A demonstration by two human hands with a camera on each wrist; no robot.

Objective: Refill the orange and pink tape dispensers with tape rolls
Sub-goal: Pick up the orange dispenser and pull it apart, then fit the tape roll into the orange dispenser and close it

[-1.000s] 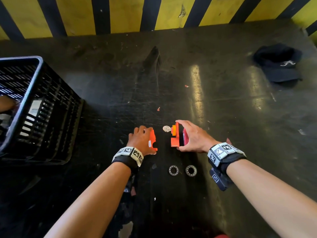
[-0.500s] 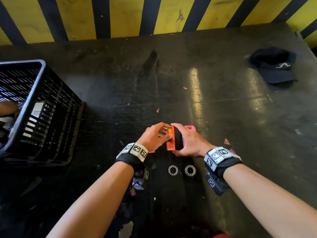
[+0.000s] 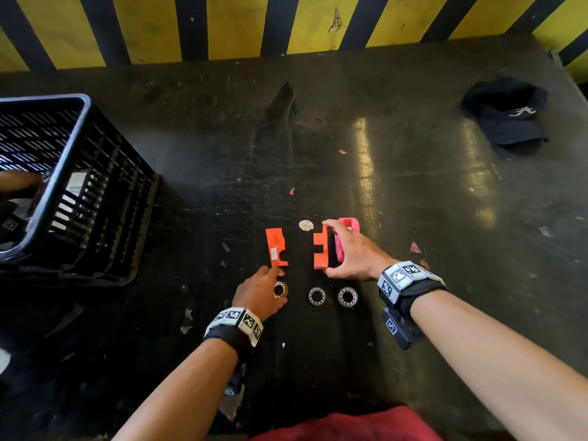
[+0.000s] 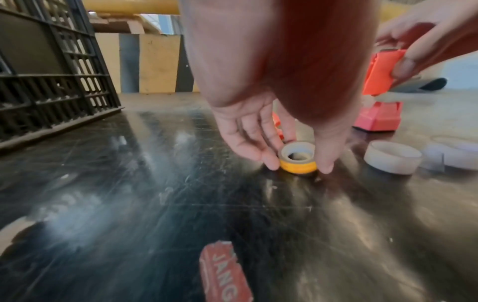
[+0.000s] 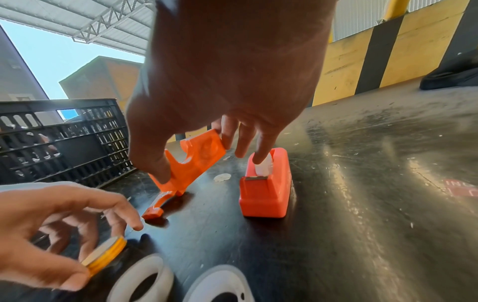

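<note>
The orange dispenser is now lying apart in two halves at mid-frame: half a second ago both hands were meeting on it. One flat shell (image 3: 276, 247) is resting on the scuffed, glossy black bench (image 3: 413, 202); the right hand (image 3: 353, 251) is pinching the other notched half (image 3: 320, 248), fingers curled, beside the boxy pink dispenser (image 3: 348, 240). The left hand (image 3: 259, 292) is pinching a small yellow tape roll (image 4: 298, 159) with a pale core, left of two white rolls (image 3: 332, 296). Loading probably comes next.
</note>
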